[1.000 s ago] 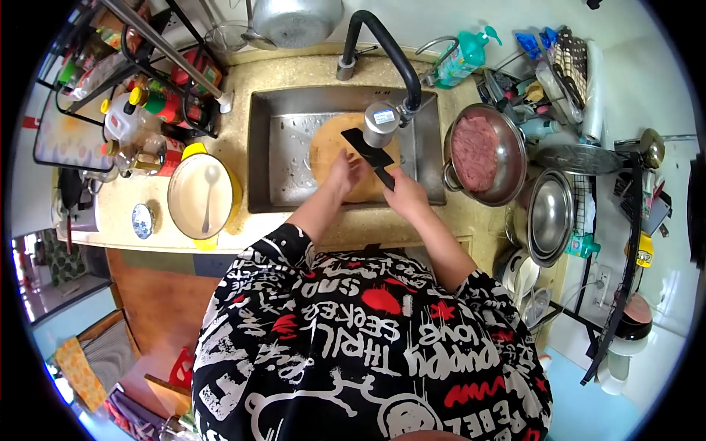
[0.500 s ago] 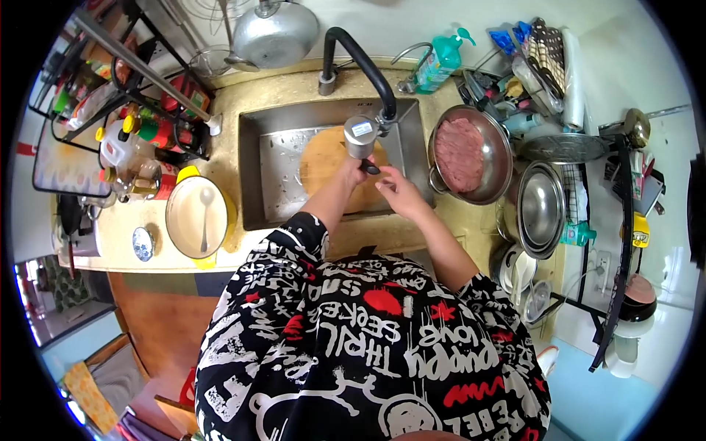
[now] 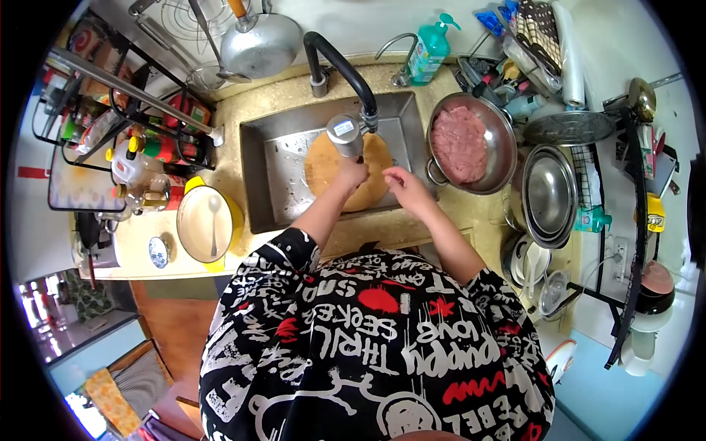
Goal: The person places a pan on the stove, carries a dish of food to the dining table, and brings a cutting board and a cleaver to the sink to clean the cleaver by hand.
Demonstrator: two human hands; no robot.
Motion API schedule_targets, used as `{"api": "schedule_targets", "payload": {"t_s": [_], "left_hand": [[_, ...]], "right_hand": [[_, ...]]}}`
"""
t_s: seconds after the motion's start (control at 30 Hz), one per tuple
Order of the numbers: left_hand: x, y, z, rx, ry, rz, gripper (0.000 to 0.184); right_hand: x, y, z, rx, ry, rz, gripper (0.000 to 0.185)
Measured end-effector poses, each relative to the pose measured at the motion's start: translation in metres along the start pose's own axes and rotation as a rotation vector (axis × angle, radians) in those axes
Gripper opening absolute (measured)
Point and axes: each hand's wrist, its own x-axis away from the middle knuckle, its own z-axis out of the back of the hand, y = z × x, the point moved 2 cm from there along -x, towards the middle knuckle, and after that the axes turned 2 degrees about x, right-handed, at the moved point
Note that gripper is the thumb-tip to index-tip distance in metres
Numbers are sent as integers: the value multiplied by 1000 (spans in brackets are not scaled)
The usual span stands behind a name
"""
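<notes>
My left hand [image 3: 353, 175] is closed just below the faucet filter [image 3: 343, 130], a grey cylinder with a pale label on top. A small dark piece shows at its fingers; what it grips is hidden. To the right, my right hand [image 3: 407, 189] hovers over the sink's right part with fingers loosely bent and nothing visible in them. Beneath both hands a round wooden cutting board [image 3: 321, 163] lies in the steel sink [image 3: 259, 165]. The black faucet [image 3: 334, 45] arches over from the back.
Right of the sink stands a steel pan [image 3: 503, 173] with raw meat [image 3: 459, 143]. Steel bowls [image 3: 528, 202] are farther right. At left are a yellow pot [image 3: 237, 220] with a spoon and a small patterned dish [image 3: 158, 252]. A green pump bottle [image 3: 429, 55] stands behind.
The camera view has shifted slightly. My right hand has moved away from my left hand, and its fingers are bent more closely. My left hand remains below the filter.
</notes>
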Motion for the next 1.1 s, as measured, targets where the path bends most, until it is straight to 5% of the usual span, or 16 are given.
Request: {"api": "schedule_targets", "payload": {"t_s": [0.1, 0.23, 0.37, 0.6, 0.7, 0.83, 0.97, 1.0, 1.1], "left_hand": [[43, 7, 14, -658, 226, -586, 44], [83, 24, 22, -834, 181, -479, 35], [105, 24, 32, -902, 201, -614, 26], [141, 22, 39, -918, 157, -724, 31], [138, 3, 39, -612, 268, -561, 30], [120, -10, 46, 125, -324, 239, 26], [120, -3, 51, 115, -314, 229, 23], [120, 0, 50, 130, -313, 245, 22], [119, 8, 46, 144, -315, 247, 22]], "right_hand": [[-12, 0, -3, -181, 10, -93, 27], [-29, 16, -20, -513, -26, -386, 42], [-51, 44, -54, -859, -232, -502, 46], [-71, 41, -90, -1036, -254, -485, 24], [-71, 41, -92, -1041, -243, -528, 21], [-75, 49, -96, -832, -337, -610, 33], [-66, 19, -61, -369, -251, -583, 65], [-66, 18, -49, -485, -315, -579, 80], [-94, 27, -19, -744, -154, -643, 72]]}}
